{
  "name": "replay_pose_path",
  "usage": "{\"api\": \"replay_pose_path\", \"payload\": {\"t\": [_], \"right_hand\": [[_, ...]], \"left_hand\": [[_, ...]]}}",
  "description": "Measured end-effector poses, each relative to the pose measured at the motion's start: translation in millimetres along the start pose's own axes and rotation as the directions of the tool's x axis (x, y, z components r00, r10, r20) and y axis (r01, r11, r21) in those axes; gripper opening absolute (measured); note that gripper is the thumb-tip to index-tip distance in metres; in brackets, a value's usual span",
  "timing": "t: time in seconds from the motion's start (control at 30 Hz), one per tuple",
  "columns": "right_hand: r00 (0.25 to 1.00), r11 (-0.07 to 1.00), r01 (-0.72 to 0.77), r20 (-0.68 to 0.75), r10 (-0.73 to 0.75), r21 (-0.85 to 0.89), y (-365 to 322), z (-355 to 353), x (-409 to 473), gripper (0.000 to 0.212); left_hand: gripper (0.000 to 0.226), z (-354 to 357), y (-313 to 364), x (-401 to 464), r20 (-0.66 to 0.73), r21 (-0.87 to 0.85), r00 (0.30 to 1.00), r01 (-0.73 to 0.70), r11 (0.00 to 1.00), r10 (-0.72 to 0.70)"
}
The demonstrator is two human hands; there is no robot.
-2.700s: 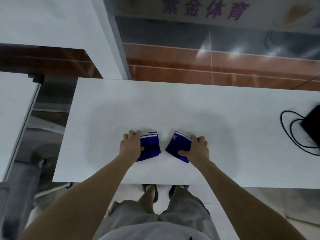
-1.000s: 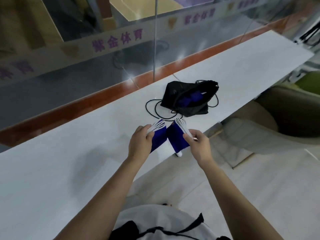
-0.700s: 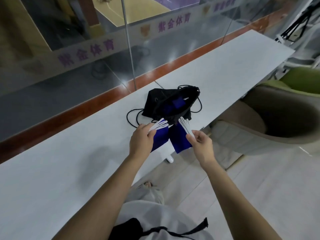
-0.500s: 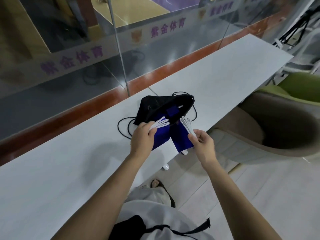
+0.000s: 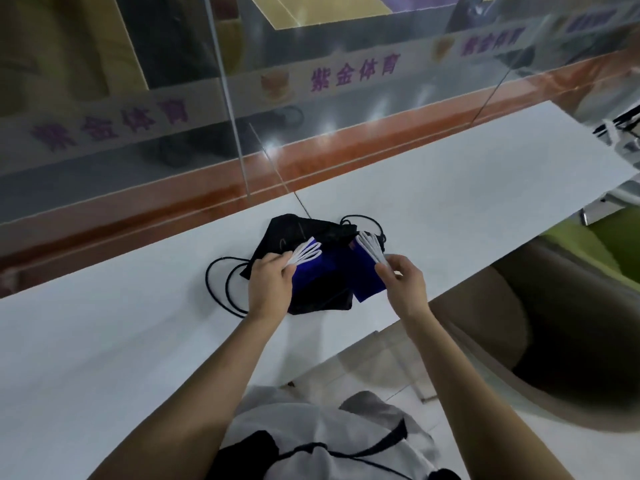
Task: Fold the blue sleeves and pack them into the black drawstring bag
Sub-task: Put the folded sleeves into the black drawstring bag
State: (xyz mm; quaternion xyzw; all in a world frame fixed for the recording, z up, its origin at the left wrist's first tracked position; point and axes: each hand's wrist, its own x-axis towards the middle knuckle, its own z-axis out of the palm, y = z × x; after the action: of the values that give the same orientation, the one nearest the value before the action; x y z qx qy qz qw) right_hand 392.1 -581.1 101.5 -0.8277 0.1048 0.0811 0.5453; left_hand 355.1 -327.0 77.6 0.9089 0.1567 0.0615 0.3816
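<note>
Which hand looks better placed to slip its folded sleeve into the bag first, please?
Probably the left hand: its folded blue sleeve hangs directly over the black drawstring bag, while the right hand holds its sleeve beside the bag's right edge.

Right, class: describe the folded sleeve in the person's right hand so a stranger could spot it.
Find the long white table, then the black drawstring bag lying on it. Just right of the bag, the right hand pinches a folded blue sleeve; unlike its twin, it hangs past the table's edge.
</note>
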Motion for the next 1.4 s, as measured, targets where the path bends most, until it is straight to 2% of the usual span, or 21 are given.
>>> {"api": "replay_pose_path", "payload": {"t": [0.13,0.2,0.27,0.33,0.4,0.47,0.57,0.73,0.87,0.97,1.0,1.03,1.17,1.4], "right_hand": [[0.99,0.991,0.065,0.132,-0.05,-0.114,-4.7,11.0,45.7,0.015],[0.963,0.969,0.161,0.244,-0.112,-0.19,-3.9,15.2,68.1,0.011],[0.912,0.911,0.308,0.358,-0.201,-0.273,-4.0,15.6,89.7,0.01],[0.839,0.845,0.445,0.47,-0.276,-0.298,-3.9,13.9,109.7,0.017],[0.759,0.808,0.515,0.591,-0.274,-0.286,-3.6,17.2,128.3,0.022],[0.712,0.805,0.514,0.671,-0.208,-0.296,-4.9,25.6,146.6,0.023],[0.705,0.816,0.474,0.698,-0.127,-0.33,-6.7,37.6,170.5,0.021],[0.683,0.79,0.522,0.713,-0.161,-0.321,-9.3,44.6,197.0,0.018],[0.585,0.781,0.575,0.79,-0.184,-0.244,-9.8,46.0,209.6,0.017],[0.441,0.758,0.625,0.885,-0.149,-0.184,-5.5,48.1,212.0,0.014],[0.424,0.747,0.635,0.897,-0.127,-0.194,-2.2,49.7,211.4,0.014],[0.433,0.74,0.636,0.895,-0.107,-0.219,1.7,51.2,210.3,0.015],[0.548,0.693,0.635,0.831,-0.091,-0.343,8.6,55.5,208.1,0.024],[0.597,0.577,0.696,0.79,-0.136,-0.427,7.3,64.6,211.3,0.035]], "left_hand": [[0.033,7.3,-0.5,8.8,-0.067,-0.004,0.994,0.086,0.996,-0.086],[0.033,11.9,1.0,12.9,-0.109,0.012,0.986,0.129,0.992,-0.127],[0.033,16.2,4.8,16.9,-0.154,0.03,0.973,0.18,0.983,-0.173],[0.032,19.4,9.4,21.7,-0.201,0.04,0.952,0.242,0.969,-0.23],[0.031,22.4,14.8,27.1,-0.26,0.037,0.927,0.289,0.957,-0.27],[0.029,25.6,19.2,33.4,-0.314,0.013,0.899,0.325,0.946,-0.304],[0.03,30.5,23.0,34.3,-0.351,-0.001,0.861,0.394,0.919,-0.369],[0.031,41.9,30.2,23.1,-0.409,0.037,0.807,0.48,0.876,-0.425],[0.025,47.5,36.6,16.4,-0.443,0.023,0.763,0.535,0.844,-0.472],[0.028,48.5,38.9,12.0,-0.461,-0.011,0.739,0.549,0.836,-0.491],[0.03,48.4,38.1,10.8,-0.457,-0.022,0.731,0.56,0.828,-0.507],[0.031,49.1,37.3,9.0,-0.453,-0.03,0.724,0.571,0.82,-0.52],[0.03,51.3,38.0,4.4,-0.453,-0.077,0.71,0.571,0.817,-0.54],[0.029,45.6,42.7,3.9,-0.438,-0.089,0.775,0.467,0.88,-0.456]]}}
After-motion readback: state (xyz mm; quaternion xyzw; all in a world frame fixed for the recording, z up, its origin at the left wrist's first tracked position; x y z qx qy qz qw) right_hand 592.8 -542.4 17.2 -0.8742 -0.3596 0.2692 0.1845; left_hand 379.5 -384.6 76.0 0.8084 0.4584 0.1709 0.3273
